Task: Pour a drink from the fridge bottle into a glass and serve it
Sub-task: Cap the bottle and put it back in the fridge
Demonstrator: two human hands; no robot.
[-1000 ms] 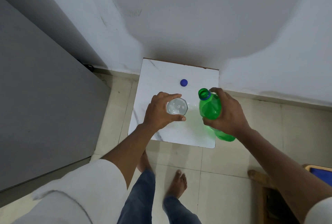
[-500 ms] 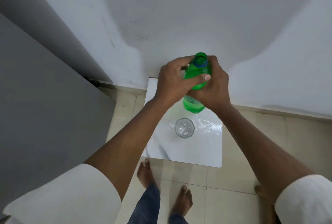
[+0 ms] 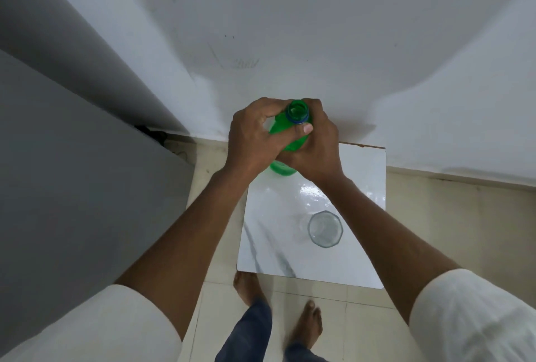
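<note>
You hold the green bottle (image 3: 285, 137) uncapped and near upright in a two-handed grip, left hand (image 3: 255, 137) and right hand (image 3: 317, 147) both wrapped round its body, raised above the white surface (image 3: 362, 176) toward its 11 o'clock corner. The glass (image 3: 325, 229) stands apart at 4 o'clock from the bottle; whether it holds drink cannot be told. The step in hand appears to be pouring. Next, bring the mouth over the glass and tilt slowly.

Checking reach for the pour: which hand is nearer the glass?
Right, marginally. The right hand and left hand both grip the green bottle above the table's far end; the glass stands untouched nearer the person, below the right forearm.
</note>
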